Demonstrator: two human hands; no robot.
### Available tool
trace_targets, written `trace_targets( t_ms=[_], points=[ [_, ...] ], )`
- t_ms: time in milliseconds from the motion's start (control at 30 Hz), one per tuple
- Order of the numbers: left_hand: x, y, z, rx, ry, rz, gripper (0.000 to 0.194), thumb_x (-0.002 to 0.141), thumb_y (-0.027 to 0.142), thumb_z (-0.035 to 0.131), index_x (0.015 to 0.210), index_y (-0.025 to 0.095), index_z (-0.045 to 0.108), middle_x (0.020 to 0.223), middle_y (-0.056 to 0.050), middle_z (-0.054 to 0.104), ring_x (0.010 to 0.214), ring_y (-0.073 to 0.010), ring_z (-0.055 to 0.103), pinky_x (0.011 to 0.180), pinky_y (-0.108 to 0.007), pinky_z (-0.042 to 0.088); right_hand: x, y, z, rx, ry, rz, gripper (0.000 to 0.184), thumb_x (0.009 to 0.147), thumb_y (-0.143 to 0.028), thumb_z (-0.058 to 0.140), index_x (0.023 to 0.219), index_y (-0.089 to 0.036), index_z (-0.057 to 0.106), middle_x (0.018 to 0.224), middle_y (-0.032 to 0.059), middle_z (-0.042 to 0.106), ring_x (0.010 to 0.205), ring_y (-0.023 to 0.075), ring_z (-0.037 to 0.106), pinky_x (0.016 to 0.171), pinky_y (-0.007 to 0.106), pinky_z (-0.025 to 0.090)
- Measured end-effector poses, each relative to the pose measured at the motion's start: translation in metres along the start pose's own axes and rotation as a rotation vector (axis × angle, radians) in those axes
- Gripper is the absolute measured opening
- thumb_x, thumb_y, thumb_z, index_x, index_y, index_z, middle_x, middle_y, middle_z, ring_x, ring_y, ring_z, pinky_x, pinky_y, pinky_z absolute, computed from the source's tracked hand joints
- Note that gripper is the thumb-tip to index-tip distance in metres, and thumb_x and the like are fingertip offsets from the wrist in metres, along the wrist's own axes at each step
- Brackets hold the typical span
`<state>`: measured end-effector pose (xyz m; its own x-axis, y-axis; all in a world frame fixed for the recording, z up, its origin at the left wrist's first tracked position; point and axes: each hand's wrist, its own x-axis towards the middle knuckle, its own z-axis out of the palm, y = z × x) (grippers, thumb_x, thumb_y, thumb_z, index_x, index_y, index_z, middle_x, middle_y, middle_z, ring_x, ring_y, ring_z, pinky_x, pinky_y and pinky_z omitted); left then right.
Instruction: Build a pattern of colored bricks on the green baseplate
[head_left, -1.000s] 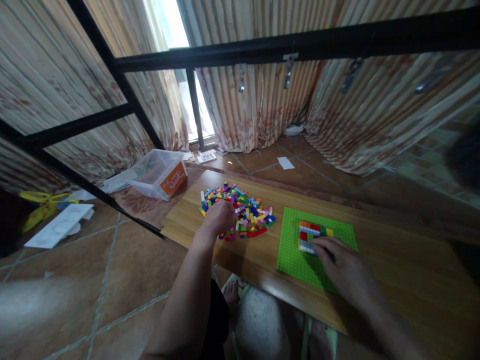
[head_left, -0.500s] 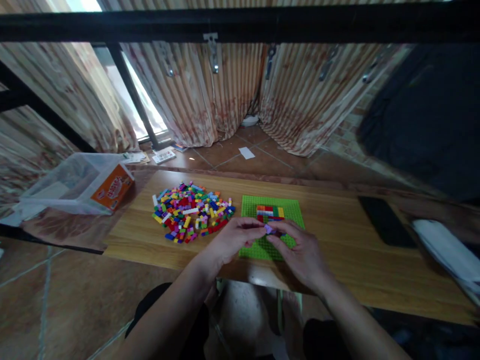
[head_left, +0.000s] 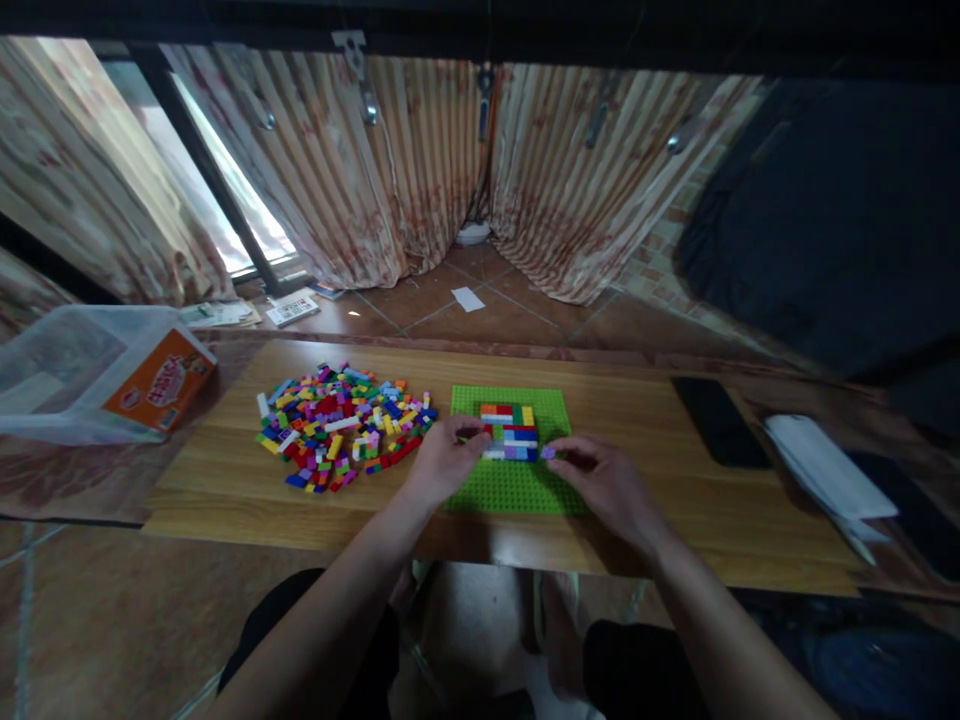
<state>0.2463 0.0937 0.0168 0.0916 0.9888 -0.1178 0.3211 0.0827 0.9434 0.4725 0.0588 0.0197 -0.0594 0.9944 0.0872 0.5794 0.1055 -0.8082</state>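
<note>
A flat patch of coloured toy bricks [head_left: 510, 436] is set on a green studded baseplate [head_left: 517, 492]. At its left edge is my left hand [head_left: 447, 462], thumb and forefinger slightly apart with nothing seen between them; whether the tips touch the bricks I cannot tell. My right hand [head_left: 606, 482] pinches a small purple brick [head_left: 549, 453] just right of the patch, over the baseplate. A large pile of loose bricks [head_left: 337, 425] in many colours lies left of the baseplate.
Everything stands on a low wooden table [head_left: 645, 530]. At the left is a clear plastic bin [head_left: 82, 345] with an orange label. On the right lie a black flat panel [head_left: 720, 420] and a white object [head_left: 821, 465]. Curtains [head_left: 420, 180] hang behind.
My hands have moved apart. The purple brick, between both hands before, is now in my right hand alone, right of the patch. The view has turned slightly right.
</note>
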Motion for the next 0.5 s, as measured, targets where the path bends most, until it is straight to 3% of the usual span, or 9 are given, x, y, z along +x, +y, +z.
trace_targets(
  t_ms=[233, 500],
  points=[
    [0.002, 0.003, 0.006, 0.344, 0.072, 0.014, 0.029, 0.08, 0.024, 0.063, 0.108, 0.015, 0.065, 0.101, -0.008, 0.071, 0.089, -0.0186, 0.066, 0.078, -0.027, 0.05, 0.005, 0.009, 0.013, 0.054, -0.04, 0.004, 0.018, 0.078, -0.033, 0.065, 0.092, -0.024, 0.072, 0.09, 0.0036, 0.07, 0.083, 0.0199, 0.063, 0.077, 0.038, 0.049],
    [-0.001, 0.015, 0.01, 0.476, 0.034, -0.011, 0.033, 0.081, 0.025, 0.062, 0.112, 0.013, 0.061, 0.106, -0.012, 0.07, 0.092, -0.0199, 0.065, 0.077, -0.029, 0.049, 0.008, 0.012, 0.017, 0.073, -0.044, -0.025, 0.017, 0.077, -0.03, 0.066, 0.092, -0.026, 0.073, 0.089, 0.0025, 0.068, 0.079, 0.018, 0.061, 0.071, 0.034, 0.048]
  ],
)
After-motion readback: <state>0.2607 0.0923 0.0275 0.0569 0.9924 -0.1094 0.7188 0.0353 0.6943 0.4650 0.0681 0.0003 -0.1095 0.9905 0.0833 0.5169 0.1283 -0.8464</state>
